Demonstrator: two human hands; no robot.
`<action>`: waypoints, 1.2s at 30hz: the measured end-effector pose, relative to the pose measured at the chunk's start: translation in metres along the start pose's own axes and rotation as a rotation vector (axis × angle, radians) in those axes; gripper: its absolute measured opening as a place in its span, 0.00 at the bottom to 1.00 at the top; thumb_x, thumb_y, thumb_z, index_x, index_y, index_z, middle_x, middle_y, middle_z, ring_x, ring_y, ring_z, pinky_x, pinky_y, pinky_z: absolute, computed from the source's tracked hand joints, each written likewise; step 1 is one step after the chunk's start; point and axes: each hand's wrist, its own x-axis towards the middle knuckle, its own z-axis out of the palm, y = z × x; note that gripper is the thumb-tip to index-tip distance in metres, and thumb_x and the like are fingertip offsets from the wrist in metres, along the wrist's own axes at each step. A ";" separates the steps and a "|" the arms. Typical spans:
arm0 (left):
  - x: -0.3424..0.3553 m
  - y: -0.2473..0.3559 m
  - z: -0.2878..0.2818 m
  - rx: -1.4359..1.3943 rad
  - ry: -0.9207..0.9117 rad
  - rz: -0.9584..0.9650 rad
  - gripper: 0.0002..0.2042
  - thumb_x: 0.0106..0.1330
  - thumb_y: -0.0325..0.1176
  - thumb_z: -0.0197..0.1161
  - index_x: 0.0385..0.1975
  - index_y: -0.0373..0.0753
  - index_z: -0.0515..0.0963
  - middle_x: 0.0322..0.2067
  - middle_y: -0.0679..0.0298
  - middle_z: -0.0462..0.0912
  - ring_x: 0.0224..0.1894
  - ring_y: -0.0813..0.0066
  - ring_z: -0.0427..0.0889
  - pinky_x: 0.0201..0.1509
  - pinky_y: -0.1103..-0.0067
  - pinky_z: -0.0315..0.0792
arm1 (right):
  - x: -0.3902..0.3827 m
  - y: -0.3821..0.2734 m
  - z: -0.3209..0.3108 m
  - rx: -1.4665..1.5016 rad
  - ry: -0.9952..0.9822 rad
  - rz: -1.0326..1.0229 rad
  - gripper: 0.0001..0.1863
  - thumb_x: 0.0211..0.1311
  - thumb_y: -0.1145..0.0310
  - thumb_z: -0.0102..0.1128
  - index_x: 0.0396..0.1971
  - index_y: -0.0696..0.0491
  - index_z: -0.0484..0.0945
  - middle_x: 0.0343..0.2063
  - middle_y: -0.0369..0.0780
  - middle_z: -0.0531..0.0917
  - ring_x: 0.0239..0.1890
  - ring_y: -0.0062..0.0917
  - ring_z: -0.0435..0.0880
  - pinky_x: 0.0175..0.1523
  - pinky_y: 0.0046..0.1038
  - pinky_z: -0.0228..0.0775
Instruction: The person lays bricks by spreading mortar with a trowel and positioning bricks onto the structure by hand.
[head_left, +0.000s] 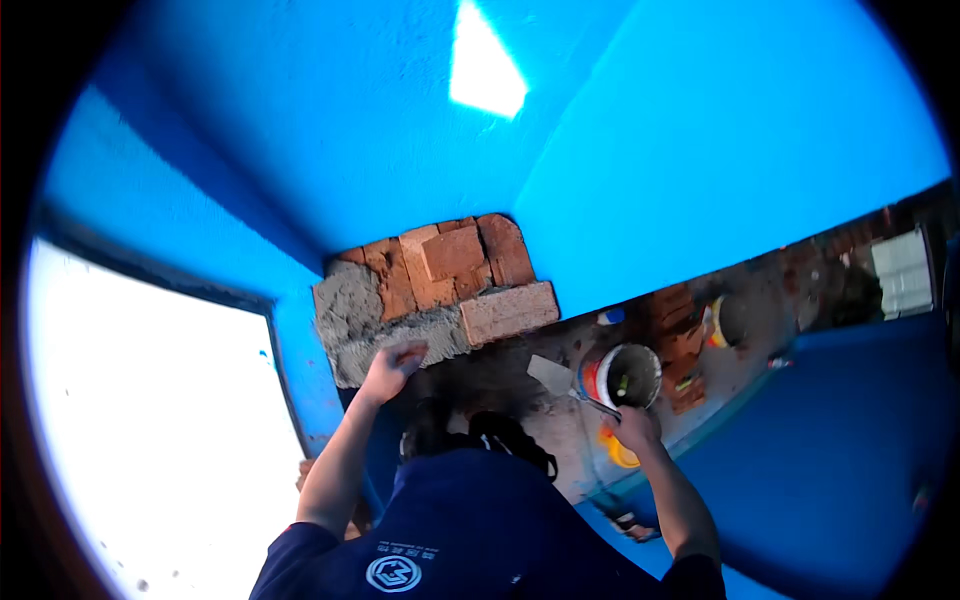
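Observation:
My right hand (634, 431) is wrapped round the handle of a trowel (550, 375). Its flat, pale blade points left, beside a bucket. Over the front edge of a low brick ledge is my left hand (392, 372), fingers loosely bent and somewhat blurred, with nothing visible in them. Just beyond it, grey mortar (430, 335) runs in a strip along the ledge's front. At the right end of that strip lies a brick (510, 312). Behind it, a loose brick (453, 253) rests on a row of reddish bricks (392, 275). More mortar (348, 300) covers the left corner.
Blue walls (400, 130) enclose the ledge at back and left, with a bright opening (160, 420) at left. On the floor at right stand a mortar bucket (633, 376), a yellow container (620, 450), another bucket (728, 321) and stacked bricks (680, 345). A blue surface (830, 430) spans the lower right.

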 end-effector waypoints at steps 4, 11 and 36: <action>-0.075 -0.034 0.021 0.004 0.128 -0.209 0.15 0.62 0.27 0.57 0.48 0.31 0.75 0.37 0.62 0.82 0.37 0.78 0.78 0.44 0.80 0.73 | 0.070 0.007 -0.032 -0.146 0.060 -0.116 0.24 0.57 0.44 0.54 0.34 0.52 0.82 0.36 0.49 0.82 0.43 0.43 0.79 0.49 0.42 0.68; -0.212 -0.122 0.088 -0.046 0.530 -0.572 0.16 0.61 0.28 0.59 0.49 0.32 0.75 0.34 0.60 0.81 0.33 0.76 0.78 0.39 0.80 0.73 | 0.147 -0.028 -0.091 -0.469 0.050 -0.385 0.23 0.54 0.44 0.58 0.32 0.50 0.83 0.35 0.45 0.83 0.44 0.39 0.80 0.50 0.41 0.69; -0.367 -0.188 0.307 -0.629 1.277 -0.620 0.13 0.63 0.30 0.59 0.46 0.33 0.77 0.33 0.62 0.82 0.31 0.76 0.80 0.37 0.80 0.74 | 0.115 -0.140 -0.040 0.303 -0.187 -0.913 0.25 0.65 0.46 0.49 0.18 0.52 0.69 0.09 0.31 0.66 0.11 0.16 0.65 0.17 0.24 0.54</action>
